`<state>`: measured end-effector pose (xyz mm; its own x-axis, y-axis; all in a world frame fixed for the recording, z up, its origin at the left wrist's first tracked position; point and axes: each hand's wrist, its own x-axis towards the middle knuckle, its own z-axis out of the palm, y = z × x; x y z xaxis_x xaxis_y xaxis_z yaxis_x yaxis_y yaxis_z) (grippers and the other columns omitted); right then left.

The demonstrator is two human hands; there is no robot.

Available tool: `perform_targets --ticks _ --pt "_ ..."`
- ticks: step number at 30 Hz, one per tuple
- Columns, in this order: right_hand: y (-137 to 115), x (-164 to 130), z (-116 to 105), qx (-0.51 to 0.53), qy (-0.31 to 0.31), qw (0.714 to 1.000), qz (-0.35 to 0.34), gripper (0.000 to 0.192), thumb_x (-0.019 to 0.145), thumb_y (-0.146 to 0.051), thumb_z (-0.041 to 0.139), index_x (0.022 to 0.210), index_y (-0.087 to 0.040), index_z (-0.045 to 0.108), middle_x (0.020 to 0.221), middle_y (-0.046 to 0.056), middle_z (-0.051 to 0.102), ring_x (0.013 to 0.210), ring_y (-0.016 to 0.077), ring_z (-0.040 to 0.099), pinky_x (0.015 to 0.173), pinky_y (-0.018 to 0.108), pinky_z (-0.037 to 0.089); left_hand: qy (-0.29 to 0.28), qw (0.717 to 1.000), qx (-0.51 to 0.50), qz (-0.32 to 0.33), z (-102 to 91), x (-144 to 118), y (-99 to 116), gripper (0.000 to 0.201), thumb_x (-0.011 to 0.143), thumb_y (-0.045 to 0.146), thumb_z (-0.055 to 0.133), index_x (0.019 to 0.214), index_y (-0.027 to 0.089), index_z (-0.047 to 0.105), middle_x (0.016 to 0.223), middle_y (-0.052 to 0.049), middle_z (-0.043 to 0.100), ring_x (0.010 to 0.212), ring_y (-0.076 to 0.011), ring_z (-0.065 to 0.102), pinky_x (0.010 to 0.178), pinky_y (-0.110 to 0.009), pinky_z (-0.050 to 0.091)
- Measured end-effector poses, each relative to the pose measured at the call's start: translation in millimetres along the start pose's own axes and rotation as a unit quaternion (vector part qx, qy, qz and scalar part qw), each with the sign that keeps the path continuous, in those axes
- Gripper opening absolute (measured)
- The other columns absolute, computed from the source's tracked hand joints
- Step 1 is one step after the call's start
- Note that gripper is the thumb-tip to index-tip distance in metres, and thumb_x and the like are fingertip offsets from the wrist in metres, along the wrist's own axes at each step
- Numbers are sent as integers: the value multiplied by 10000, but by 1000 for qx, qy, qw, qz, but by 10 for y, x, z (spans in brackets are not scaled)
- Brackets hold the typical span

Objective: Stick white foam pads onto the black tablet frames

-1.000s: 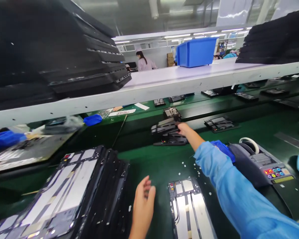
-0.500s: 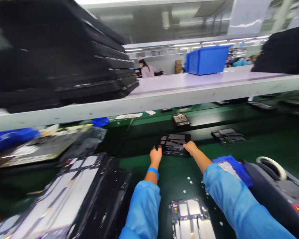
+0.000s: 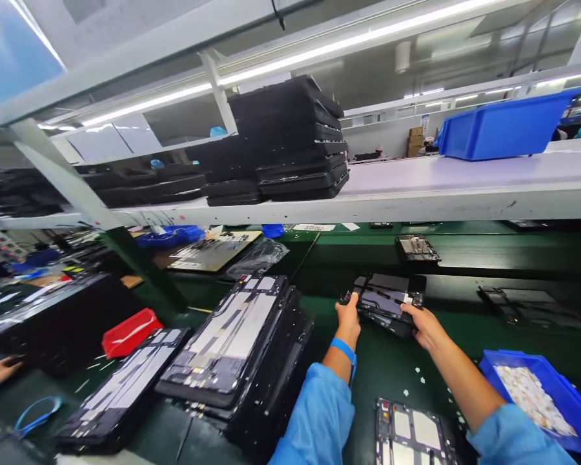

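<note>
Head view: a flat dark device back panel is gripped at its two ends by the left hand and right hand above a green conveyor belt. No writing is legible. Black trays are stacked on a white shelf.

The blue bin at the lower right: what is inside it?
The blue bin holds a heap of small white pieces. Its bottom is covered by them, and the picture edge cuts off its right part.

Left hand and right hand outstretched (fingers curled, gripping)
</note>
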<state>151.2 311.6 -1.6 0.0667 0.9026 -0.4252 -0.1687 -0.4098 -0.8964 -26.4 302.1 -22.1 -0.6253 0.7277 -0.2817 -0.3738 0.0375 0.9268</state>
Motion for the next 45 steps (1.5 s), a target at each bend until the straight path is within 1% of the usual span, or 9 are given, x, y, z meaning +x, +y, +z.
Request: perform_targets --ticks 5,12,18,23,25,30,34,41,45 --pt "366 -898 -201 68 -97 987 -108 540 718 -454 834 1178 -210 695 1146 95 777 1045 296 735 913 399 592 -83 991 -100 -11 -158 -669 77 480 794 461 802 1116 126 682 1092 -165 775 955 -283 760 845 -395 613" --pt "351 -1891 -1345 40 -163 984 -51 852 776 -758 725 1491 -333 542 1451 109 638 1260 349 652 1032 530 541 -190 977 -30 -92 -983 -1549 336 536 707 303 837 1208 187 686 959 -59 797 750 -215 735 718 -333 603" --pt "868 -2609 -1568 -69 -165 981 -72 844 821 -716 708 1533 -300 530 1607 85 472 1506 327 405 1235 499 337 -245 955 109 -128 -1286 -2134 -45 546 835 529 714 1247 174 669 1144 -134 773 1026 -304 743 908 -424 594" --pt "1638 -2737 -1750 -166 -76 977 -115 876 818 -754 672 1539 -276 534 1644 101 412 1568 337 273 1290 510 186 -191 937 287 56 -1552 -2208 -492 690 835 623 644 1371 189 622 1449 -159 595 1443 -334 485 1222 -493 369" --pt "1781 -2726 -1814 -179 -58 977 -104 904 816 -765 665 1560 -278 507 1660 97 382 1576 342 247 1293 513 165 -192 925 318 73 -1682 -2197 -564 777 837 672 611 1439 183 576 1543 -164 511 1511 -327 398 1263 -477 305" --pt "1773 -2833 -1843 -131 -122 982 -67 959 906 -731 583 1670 -262 243 1717 49 207 1601 285 149 1296 479 129 -275 930 242 -24 -1884 -2381 -520 988 853 712 606 1642 199 304 1702 -118 312 1591 -305 240 1302 -444 207" --pt "1824 -3029 -1860 -141 -200 966 -83 939 922 -648 632 1674 -335 165 1716 -19 169 1598 271 126 1296 464 161 -286 937 190 -65 -1936 -2601 -481 955 842 673 668 1634 254 338 1691 -70 326 1584 -324 246 1289 -457 260" --pt "1844 -3057 -1827 -140 -165 973 -86 955 931 -621 638 1683 -322 130 1722 28 185 1593 301 155 1290 483 195 -283 939 190 -49 -1981 -2733 -644 921 888 641 623 1649 245 289 1715 -62 284 1593 -288 234 1289 -404 259" --pt "1716 -2905 -1885 -144 -124 978 -91 898 925 -637 633 1664 -277 272 1696 108 302 1564 322 287 1271 499 266 -252 931 260 41 -1916 -2547 -518 715 909 541 619 1527 202 496 1532 -149 556 1367 -304 570 1106 -416 495"
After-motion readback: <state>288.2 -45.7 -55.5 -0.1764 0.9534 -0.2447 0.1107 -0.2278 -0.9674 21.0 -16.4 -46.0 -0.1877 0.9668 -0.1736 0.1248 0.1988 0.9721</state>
